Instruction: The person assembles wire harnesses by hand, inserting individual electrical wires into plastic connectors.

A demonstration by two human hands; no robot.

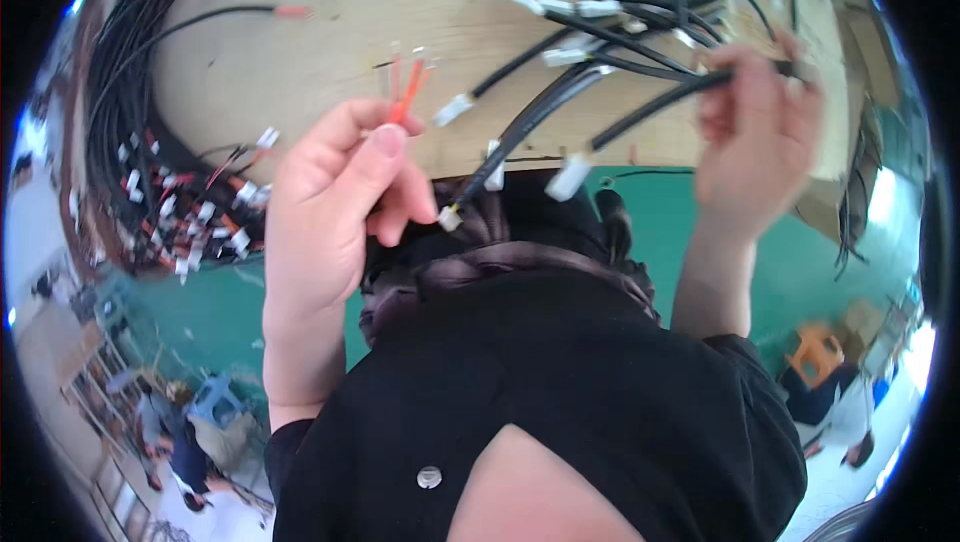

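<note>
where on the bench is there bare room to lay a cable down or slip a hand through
Bare wood shows mid-bench, between the black cable pile at the left edge and the left hand pinching orange wire ends; one lone cable crosses its top. Right of that is crowded: a cable bundle with white connectors fans from the right hand.

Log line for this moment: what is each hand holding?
left hand: pinches thin red wire ends | right hand: grips bundle of black sheathed cables with white connectors | surface: wooden bench top
</note>
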